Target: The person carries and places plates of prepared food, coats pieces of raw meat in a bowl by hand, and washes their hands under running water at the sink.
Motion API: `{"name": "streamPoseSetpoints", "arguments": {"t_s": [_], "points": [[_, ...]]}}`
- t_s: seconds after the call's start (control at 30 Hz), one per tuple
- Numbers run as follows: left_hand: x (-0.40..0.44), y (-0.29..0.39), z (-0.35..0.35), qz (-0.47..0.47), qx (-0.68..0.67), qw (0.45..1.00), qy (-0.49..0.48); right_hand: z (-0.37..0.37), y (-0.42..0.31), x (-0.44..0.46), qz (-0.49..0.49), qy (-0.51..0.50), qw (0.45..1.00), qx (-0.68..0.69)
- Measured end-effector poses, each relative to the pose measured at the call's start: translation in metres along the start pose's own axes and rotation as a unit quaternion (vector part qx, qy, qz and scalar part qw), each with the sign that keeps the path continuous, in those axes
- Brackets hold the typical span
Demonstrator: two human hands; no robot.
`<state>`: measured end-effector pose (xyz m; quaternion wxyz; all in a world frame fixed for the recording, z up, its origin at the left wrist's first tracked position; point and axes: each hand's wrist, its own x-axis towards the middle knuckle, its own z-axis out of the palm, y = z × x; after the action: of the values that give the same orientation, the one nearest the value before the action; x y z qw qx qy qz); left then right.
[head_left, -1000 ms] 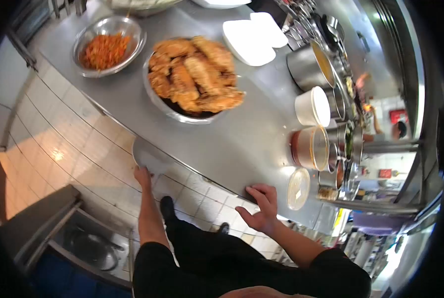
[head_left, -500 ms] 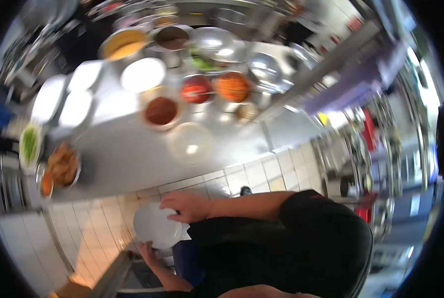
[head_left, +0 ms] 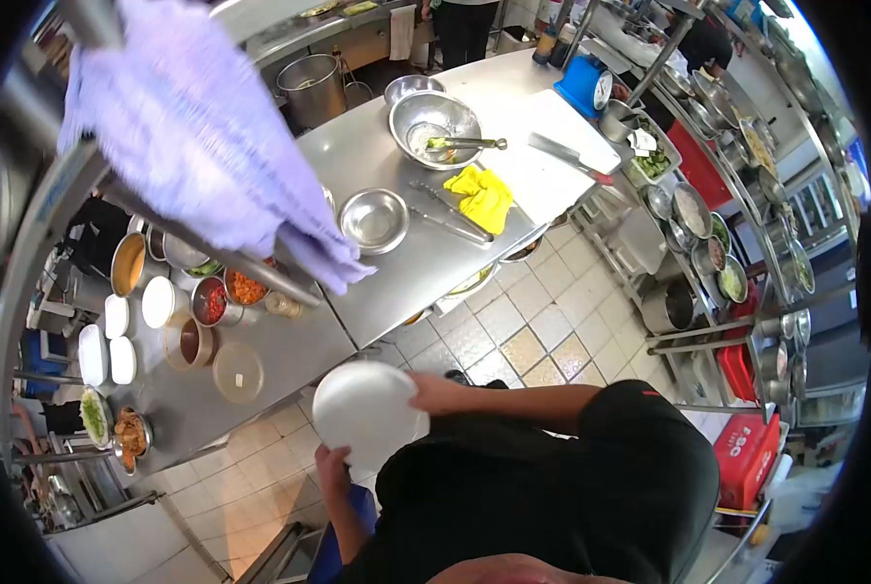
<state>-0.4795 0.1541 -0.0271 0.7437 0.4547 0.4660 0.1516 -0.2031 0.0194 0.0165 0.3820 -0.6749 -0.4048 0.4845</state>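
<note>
A round white plate [head_left: 367, 414] is held over the floor, close to the body, beside the steel counter's edge. My left hand [head_left: 333, 470] grips its lower left rim. On the plate's right rim is my right hand [head_left: 435, 393], its fingers closed over the edge. Left of the plate, on the counter, lies a round clear lid [head_left: 239, 374] near a tub of red sauce [head_left: 191, 346]. Fried pieces fill a steel bowl [head_left: 131, 434] at the counter's far left end.
A purple cloth [head_left: 202, 127] hangs from a rail at upper left. Steel bowls [head_left: 374, 221], tongs, a yellow cloth [head_left: 486, 200] and a knife on a white board [head_left: 552, 146] stand ahead. Shelves with food containers and a red crate [head_left: 746, 461] are at right. Other people stand at the back.
The view has turned toward the right part of the kitchen. The plate, first in my left hand low by the counter, is now held in both hands. My right hand has left the counter edge.
</note>
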Motion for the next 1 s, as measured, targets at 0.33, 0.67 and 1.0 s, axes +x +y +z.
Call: {"name": "streamPoseSetpoints", "arguments": {"t_s": [0.33, 0.67, 1.0], "points": [[0.110, 0.162, 0.258, 0.076, 0.093, 0.959, -0.256, -0.253, 0.044, -0.112, 0.050, 0.385, 0.847, 0.364], [0.247, 0.233, 0.390, 0.177, 0.087, 0.980, -0.020, -0.600, 0.111, 0.028, -0.001, 0.464, 0.810, 0.359], [0.248, 0.178, 0.427, 0.170, 0.057, 0.981, 0.072, -0.781, 0.214, 0.241, 0.124, 0.442, 0.861, 0.218]]}}
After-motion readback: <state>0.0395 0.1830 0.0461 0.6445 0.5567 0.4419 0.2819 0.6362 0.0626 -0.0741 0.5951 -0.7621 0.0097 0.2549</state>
